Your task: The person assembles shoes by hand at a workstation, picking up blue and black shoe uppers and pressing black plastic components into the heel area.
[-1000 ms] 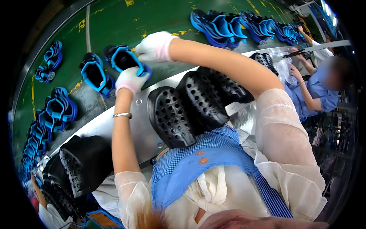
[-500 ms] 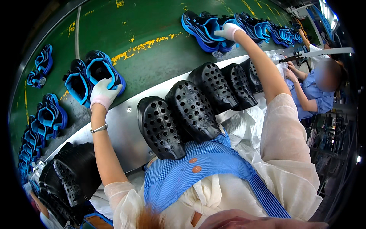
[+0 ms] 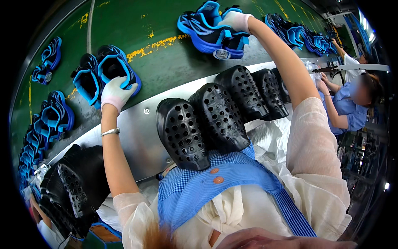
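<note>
At the upper middle, my right hand (image 3: 235, 21), in a white glove, grips a black-and-blue sneaker (image 3: 200, 28) by its collar. A second sneaker lies against it, partly hidden by my fingers. On the left, my gloved left hand (image 3: 118, 93) is closed on the heel end of another black-and-blue sneaker (image 3: 132, 74), part of a side-by-side pair. Its mate (image 3: 86, 81) stands just to the left, with the opening facing up. Between my arms, perforated black foot-shaped plastic forms (image 3: 182, 133) stand in a row along the table edge.
More sneakers (image 3: 286, 31) line the green surface (image 3: 157, 25) at the upper right, and others (image 3: 56, 110) at the left. A metal ledge (image 3: 139, 137) runs along the near side. Stacked black forms (image 3: 70, 182) are at lower left. A co-worker (image 3: 348, 101) sits at the right.
My right hand has drawn its sneakers left, away from the row, and they are now turned more sideways. My left hand stays on its sneaker. The view has shifted slightly.
</note>
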`<state>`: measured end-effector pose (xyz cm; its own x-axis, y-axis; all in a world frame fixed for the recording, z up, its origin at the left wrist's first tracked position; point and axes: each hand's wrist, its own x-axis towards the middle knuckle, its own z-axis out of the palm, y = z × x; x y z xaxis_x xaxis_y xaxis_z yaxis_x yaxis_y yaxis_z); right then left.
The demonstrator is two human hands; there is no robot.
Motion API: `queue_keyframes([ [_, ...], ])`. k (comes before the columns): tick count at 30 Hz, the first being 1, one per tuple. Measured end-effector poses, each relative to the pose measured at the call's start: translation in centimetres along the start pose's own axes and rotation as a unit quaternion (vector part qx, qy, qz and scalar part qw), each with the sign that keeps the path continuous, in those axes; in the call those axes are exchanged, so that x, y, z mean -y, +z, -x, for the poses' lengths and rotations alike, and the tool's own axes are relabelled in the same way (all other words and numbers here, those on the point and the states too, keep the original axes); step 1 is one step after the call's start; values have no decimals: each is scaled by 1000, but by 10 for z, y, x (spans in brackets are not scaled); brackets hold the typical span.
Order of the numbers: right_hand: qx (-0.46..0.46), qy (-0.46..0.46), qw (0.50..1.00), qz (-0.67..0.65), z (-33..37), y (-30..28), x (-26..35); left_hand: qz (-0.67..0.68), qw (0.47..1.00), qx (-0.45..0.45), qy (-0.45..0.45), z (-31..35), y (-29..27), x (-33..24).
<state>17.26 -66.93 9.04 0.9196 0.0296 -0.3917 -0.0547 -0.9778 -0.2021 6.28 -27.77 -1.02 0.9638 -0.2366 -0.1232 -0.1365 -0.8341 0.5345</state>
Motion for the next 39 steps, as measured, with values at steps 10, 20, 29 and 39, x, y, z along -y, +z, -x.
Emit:
queue_keyframes([
  [10, 41, -35, 997, 51, 23, 18, 50, 26, 999, 18, -16, -2, 1, 1],
  [20, -162, -78, 983, 19, 189, -32, -37, 92, 993, -42, -64, 8, 4, -5],
  [29, -210, 72, 975, -15, 315, -9, -116, 57, 994, -28, -91, 9, 0, 5],
  [39, -179, 23, 983, 29, 315, 14, -175, -147, 984, -99, 11, 37, -55, -51],
])
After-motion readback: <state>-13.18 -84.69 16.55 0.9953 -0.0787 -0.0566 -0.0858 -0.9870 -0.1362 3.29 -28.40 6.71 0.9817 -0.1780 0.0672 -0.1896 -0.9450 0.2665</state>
